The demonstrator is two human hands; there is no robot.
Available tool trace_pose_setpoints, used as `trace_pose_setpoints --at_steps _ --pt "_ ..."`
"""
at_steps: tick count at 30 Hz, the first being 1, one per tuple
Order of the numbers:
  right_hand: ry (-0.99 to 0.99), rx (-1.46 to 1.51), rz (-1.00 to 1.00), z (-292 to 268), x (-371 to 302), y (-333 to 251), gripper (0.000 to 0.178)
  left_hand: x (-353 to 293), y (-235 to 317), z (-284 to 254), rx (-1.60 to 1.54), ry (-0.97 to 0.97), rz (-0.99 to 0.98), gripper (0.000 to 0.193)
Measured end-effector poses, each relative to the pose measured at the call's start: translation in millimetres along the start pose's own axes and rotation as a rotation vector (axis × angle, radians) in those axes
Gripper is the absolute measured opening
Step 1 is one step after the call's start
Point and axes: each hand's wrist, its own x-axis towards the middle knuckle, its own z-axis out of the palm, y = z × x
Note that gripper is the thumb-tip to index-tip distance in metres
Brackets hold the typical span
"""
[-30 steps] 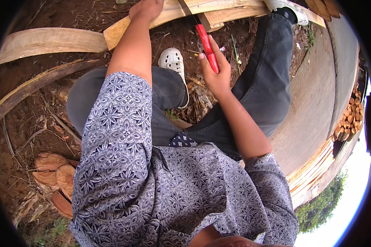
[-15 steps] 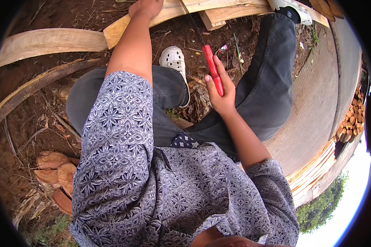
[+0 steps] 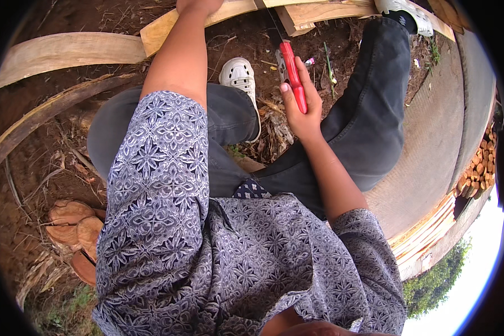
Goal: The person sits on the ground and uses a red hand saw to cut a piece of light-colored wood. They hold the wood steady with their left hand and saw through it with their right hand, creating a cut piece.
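My right hand (image 3: 307, 117) is closed around the red handle of a saw (image 3: 289, 64). Its thin dark blade runs up and away to a pale wooden plank (image 3: 232, 12) and meets the plank's near edge at the top of the view. My left hand (image 3: 200, 5) rests on that same plank, left of the blade. The view's upper edge cuts off this hand, so its fingers are hidden. My white clog (image 3: 239, 75) stands on the soil below the plank, and my other shoe (image 3: 406, 12) is by the plank's right end.
Another curved-looking board (image 3: 67, 55) lies at the left, with a bark-edged strip (image 3: 45, 115) nearer me. Wood offcuts (image 3: 75, 224) lie at lower left. On the right are a large grey sheet (image 3: 431, 134) and stacked cut wood (image 3: 479, 168). Under the plank sits a short block (image 3: 291, 22).
My right hand and the saw have moved forward, toward the plank, so less blade shows. My left hand stays on the plank; the whole view has shifted slightly.
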Motion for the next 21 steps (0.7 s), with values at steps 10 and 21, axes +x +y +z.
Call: trace_pose_setpoints --at_steps 10,21 --pt "-0.043 -0.020 0.032 -12 -14 2 0.059 2 -6 3 -0.006 0.035 -0.012 0.062" --pt "-0.059 0.005 0.080 11 42 -2 0.062 3 -2 2 -0.007 -0.001 0.005 0.063"
